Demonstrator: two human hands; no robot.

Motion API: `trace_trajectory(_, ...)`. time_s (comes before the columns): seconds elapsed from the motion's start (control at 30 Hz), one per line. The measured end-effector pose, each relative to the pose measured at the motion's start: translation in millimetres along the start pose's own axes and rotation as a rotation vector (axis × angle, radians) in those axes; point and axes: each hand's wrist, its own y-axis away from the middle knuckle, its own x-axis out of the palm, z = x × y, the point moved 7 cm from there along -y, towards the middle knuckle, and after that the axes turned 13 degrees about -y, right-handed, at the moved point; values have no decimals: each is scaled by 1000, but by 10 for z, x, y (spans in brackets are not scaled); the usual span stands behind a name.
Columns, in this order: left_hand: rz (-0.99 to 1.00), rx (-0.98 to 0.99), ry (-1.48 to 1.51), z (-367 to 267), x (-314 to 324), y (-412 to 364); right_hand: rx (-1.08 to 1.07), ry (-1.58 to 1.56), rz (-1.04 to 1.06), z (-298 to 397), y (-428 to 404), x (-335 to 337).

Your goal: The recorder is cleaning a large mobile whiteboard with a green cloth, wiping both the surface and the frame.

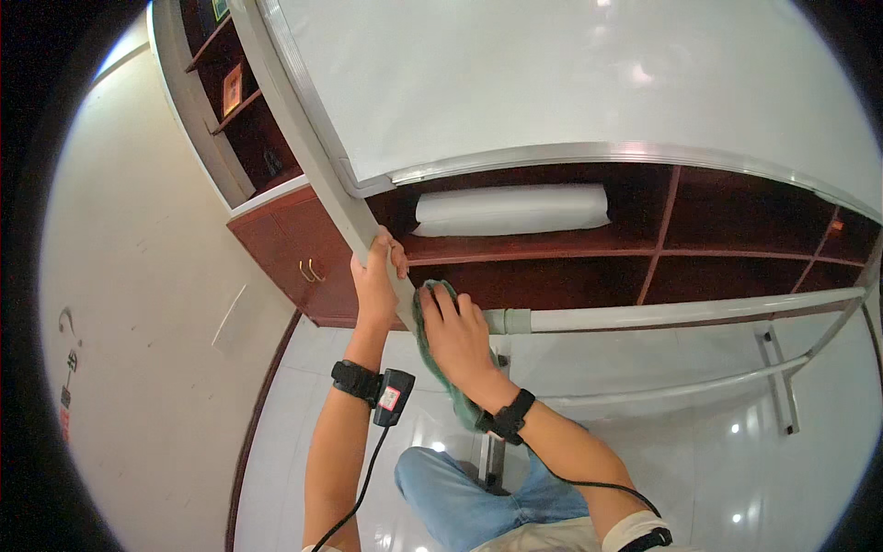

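A whiteboard (538,76) with an aluminium frame stands on a white metal stand before me. My left hand (376,276) grips the stand's upright post (331,172), thumb on the near face and fingers wrapped round the far side. Lower on the same post, my right hand (459,334) presses a green cloth (431,362) against it. The cloth hangs down past my right wrist and hides part of the post. A pale green sleeve (509,321) joins the white crossbar (690,314) beside my right hand.
Behind the stand is a dark red wooden shelf unit (524,255) holding a white roll (514,209). A cabinet (290,255) with handles stands left, near the wall (159,290). The stand's lower bar (662,393) and foot (779,386) sit over the tiled floor (621,462). Cables (365,476) run from my wrist straps.
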Motion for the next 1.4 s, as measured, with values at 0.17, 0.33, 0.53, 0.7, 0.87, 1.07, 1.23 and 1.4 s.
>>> trace_trajectory(0.17, -10, 30, -20, 40, -89, 38, -69, 52, 92, -175, 90, -372)
trace_trajectory(0.33, 11, 43, -54, -43, 3, 44, 85, 398, -28, -934, 296, -1458)
trace_trajectory(0.53, -3, 35, -10, -29, -53, 22, 101, 387, -203, -1128, 387, -2146)
trace_trajectory(0.7, -7, 24, -64, -30, -68, 4, 79, 355, -73, -872, 177, -1475)
trace_trajectory(0.87, -8, 34, -67, -26, -89, 12, 127, 375, 28, -606, 28, -970)
trace_trajectory(1.07, 10, 63, -129, -90, -165, 33, 30, -53, -253, -290, -111, -1090)
trace_trajectory(1.23, 1, 30, -77, -40, -67, 14, 57, -2, -221, 95, -412, -480)
trace_trajectory(1.4, -12, 49, -2, -63, -122, 47, -197, 19, 277, 146, 68, 77)
